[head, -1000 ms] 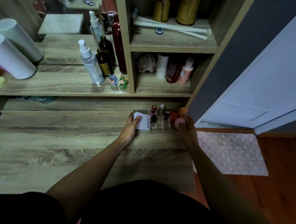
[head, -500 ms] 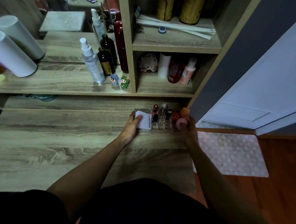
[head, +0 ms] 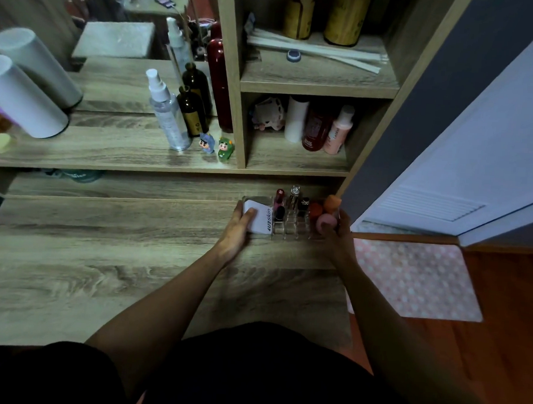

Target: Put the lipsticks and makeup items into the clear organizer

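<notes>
Resting at the worktop (head: 99,269) far right edge, clear organizer (head: 291,226) loaded with lipsticks (head: 279,202) and sponges (head: 326,222), left hand (head: 238,228) clasping its left end over white compact (head: 259,218), right hand (head: 339,237) gripping right end.

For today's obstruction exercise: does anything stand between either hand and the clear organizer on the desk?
Nothing visible does. The left hand is already against the left end of the clear organizer, its thumb on the white compact. The right hand touches the right end beside the pink sponge.
</notes>
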